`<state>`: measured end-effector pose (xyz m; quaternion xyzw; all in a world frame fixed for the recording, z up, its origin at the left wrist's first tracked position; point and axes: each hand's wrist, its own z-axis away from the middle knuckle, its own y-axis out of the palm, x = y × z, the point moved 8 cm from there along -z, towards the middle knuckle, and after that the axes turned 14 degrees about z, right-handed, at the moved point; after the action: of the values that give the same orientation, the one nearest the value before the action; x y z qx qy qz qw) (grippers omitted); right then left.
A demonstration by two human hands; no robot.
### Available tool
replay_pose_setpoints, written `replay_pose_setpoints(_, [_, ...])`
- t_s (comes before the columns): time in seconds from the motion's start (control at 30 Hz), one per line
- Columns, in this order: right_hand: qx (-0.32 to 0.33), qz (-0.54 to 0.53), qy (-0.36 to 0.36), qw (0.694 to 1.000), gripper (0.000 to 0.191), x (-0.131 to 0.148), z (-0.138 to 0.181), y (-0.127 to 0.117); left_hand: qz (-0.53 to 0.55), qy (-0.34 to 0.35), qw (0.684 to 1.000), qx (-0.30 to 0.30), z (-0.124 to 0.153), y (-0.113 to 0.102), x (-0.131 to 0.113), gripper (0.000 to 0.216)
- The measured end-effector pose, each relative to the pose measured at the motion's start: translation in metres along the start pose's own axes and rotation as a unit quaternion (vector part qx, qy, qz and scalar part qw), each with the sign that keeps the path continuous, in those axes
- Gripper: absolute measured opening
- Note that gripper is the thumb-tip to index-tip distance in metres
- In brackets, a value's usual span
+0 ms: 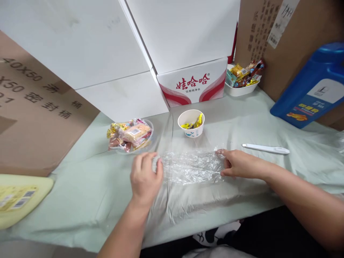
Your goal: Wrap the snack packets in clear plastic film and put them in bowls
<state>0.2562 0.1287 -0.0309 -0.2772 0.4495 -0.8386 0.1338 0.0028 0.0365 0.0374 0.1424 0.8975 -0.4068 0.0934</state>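
A crinkled sheet of clear plastic film lies stretched between my two hands on the cloth-covered table. My left hand curls its fingers and thumb round the film's left end. At the right end, my right hand has hold of the film's edge, index finger at the far corner and thumb at the near side. Just beyond the film stands a white paper cup with yellow-wrapped pieces in it. A clear round bowl of wrapped snacks sits behind my left hand. Past my right hand lies a white utility knife.
A white tub of wrapped sweets stands at the back right, beside a blue jug. White cartons line the back. Brown cardboard boxes flank both sides. A pale yellow bottle lies at the left.
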Motion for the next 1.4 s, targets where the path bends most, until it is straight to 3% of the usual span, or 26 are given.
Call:
replay_pose_setpoints(0.07, [-0.011,0.012,-0.008,1.0,0.077,0.002,0.001,-0.001,0.072,0.103,0.988,0.092,0.009,0.019,-0.033,0.021])
replay_pose_setpoints(0.13, [-0.027,0.019,-0.02,0.999,0.074,0.002,0.002,-0.005,0.122,0.18,0.942,0.255,0.028,0.048,-0.059,0.034])
replay_pose_setpoints(0.2, [-0.05,0.015,-0.025,0.998,0.067,-0.003,0.003,-0.012,0.135,0.206,0.892,0.38,0.047,0.07,-0.071,0.051])
replay_pose_setpoints(0.3, [-0.118,-0.018,0.002,0.993,0.048,-0.021,0.0,-0.03,0.138,0.184,0.856,0.463,0.061,0.085,-0.069,0.06])
replay_pose_setpoints(0.47, [-0.198,0.016,0.071,0.978,0.025,-0.042,-0.014,-0.038,0.153,0.156,0.841,0.494,0.062,0.086,-0.064,0.057])
replay_pose_setpoints(0.63, [-0.19,0.084,0.046,0.977,0.025,-0.018,-0.022,-0.022,0.169,0.154,0.837,0.497,0.062,0.085,-0.066,0.057])
replay_pose_setpoints(0.77, [-0.196,0.119,0.007,0.973,0.006,0.0,-0.02,-0.02,0.166,0.154,0.834,0.503,0.062,0.085,-0.065,0.056])
replay_pose_setpoints(0.87, [-0.216,0.057,0.027,0.974,0.007,-0.004,-0.018,-0.024,0.168,0.154,0.832,0.506,0.062,0.085,-0.066,0.055])
replay_pose_setpoints(1.03, [-0.182,-0.16,0.028,0.97,0.005,-0.025,-0.03,-0.018,0.171,0.151,0.832,0.505,0.061,0.085,-0.066,0.057])
replay_pose_setpoints(1.1, [-0.224,-0.185,0.038,0.956,0.008,-0.041,-0.033,-0.028,0.169,0.147,0.834,0.505,0.061,0.086,-0.066,0.057])
replay_pose_setpoints(1.23, [-0.386,-0.133,0.097,0.907,0.012,-0.063,-0.008,-0.062,0.179,0.147,0.838,0.494,0.06,0.085,-0.065,0.056])
replay_pose_setpoints(1.27, [-0.423,-0.111,0.083,0.896,0.013,-0.056,0.002,-0.068,0.179,0.148,0.838,0.494,0.061,0.085,-0.066,0.056])
replay_pose_setpoints(1.33, [-0.455,-0.06,-0.01,0.888,0.018,-0.023,0.019,-0.069,0.175,0.15,0.837,0.497,0.061,0.086,-0.067,0.057])
replay_pose_setpoints(1.4, [-0.401,0.018,-0.152,0.903,0.025,0.023,0.026,-0.048,0.172,0.149,0.838,0.496,0.062,0.086,-0.068,0.059])
